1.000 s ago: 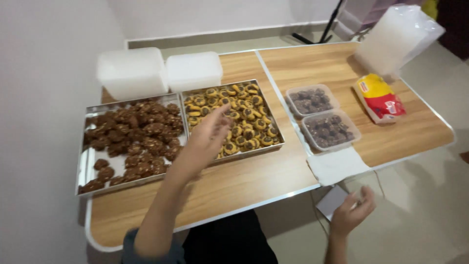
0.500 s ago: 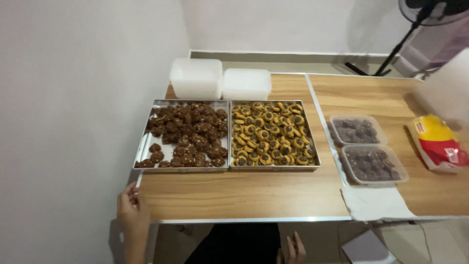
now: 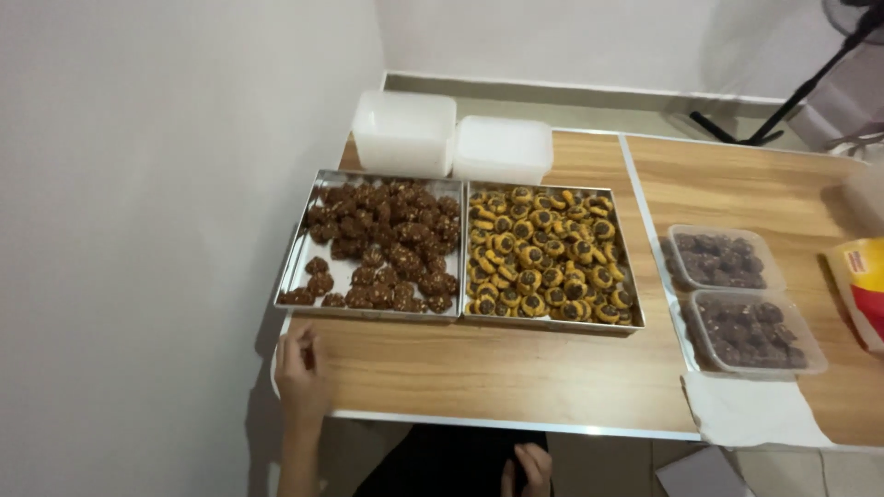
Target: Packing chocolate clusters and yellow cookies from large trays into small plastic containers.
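**Left hand settles on the near edge, right hand drops low**

Lower left of the frame: the left hand (image 3: 302,368) now rests on the front corner of the wooden surface (image 3: 516,368), fingers loosely together and holding nothing, just below the left tray of dark chocolate cookies (image 3: 378,244). A second ago that hand was up over the trays; it has pulled back, so the cookies lie untouched. Moving right, the second tray of yellow cookies with dark centres (image 3: 548,258) sits touching the first. Behind both, in the upper middle, stand two white lidded containers (image 3: 451,138). Bottom centre, the right hand (image 3: 527,468) hangs below the surface edge, fingers curled and holding nothing. Far right: two clear tubs of dark cookies (image 3: 737,294), a white napkin (image 3: 750,414), and a red and yellow packet (image 3: 866,285) at the frame's edge. Nothing blocks the trays.
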